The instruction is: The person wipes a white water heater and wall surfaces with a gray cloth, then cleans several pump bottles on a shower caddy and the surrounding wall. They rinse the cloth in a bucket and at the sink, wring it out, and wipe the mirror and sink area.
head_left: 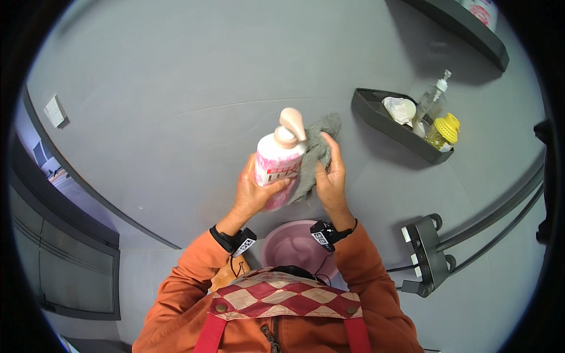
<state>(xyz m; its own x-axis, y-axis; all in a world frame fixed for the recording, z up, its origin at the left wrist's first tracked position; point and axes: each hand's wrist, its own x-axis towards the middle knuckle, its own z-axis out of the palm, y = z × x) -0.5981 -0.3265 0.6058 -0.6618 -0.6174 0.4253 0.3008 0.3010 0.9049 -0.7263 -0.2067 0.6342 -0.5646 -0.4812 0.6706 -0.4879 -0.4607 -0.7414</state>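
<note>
My left hand (pixel 254 189) grips a white and pink Lux pump bottle (pixel 279 165) around its lower body, thumb across the front. The bottle stands nearly upright in the air, its beige pump head (pixel 292 123) on top and leaning a little. In my right hand (pixel 331 178) is a grey fluffy cloth (pixel 315 154), bunched against the bottle's right side. The cloth hides part of that side. Below both hands, a pink basin (pixel 287 245) is partly covered by my apron and forearm.
On the wall at right, a dark corner shelf (pixel 397 132) holds a clear pump bottle (pixel 432 103), a yellow-capped jar (pixel 443 132) and a white wrapped item (pixel 399 110). Another shelf (pixel 463 31) is above. A shower fixture (pixel 426 256) with a hose projects lower right. A doorway opens at left.
</note>
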